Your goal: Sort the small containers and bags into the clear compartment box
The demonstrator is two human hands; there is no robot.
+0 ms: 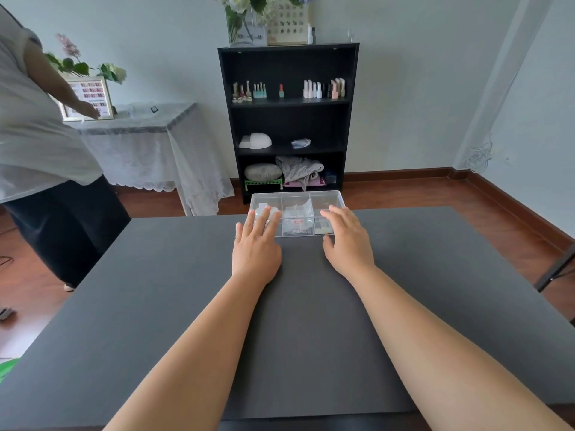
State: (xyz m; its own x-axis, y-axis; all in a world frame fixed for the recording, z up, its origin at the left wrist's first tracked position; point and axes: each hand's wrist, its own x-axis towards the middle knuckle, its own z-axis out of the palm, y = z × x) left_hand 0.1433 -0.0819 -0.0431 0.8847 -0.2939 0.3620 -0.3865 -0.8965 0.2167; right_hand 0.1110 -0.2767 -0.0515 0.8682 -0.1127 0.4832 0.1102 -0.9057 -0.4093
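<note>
The clear compartment box sits at the far edge of the dark grey table, partly overhanging it. Its compartments hold small clear bags and small containers. My left hand lies flat with its fingertips on the box's near-left corner, fingers apart. My right hand rests against the box's near-right corner, fingers over the top and thumb at the front wall. Neither hand holds a loose item.
A black shelf unit with nail polish bottles and cloths stands behind the table. Another person stands at the left by a lace-covered side table. Wooden floor surrounds the table.
</note>
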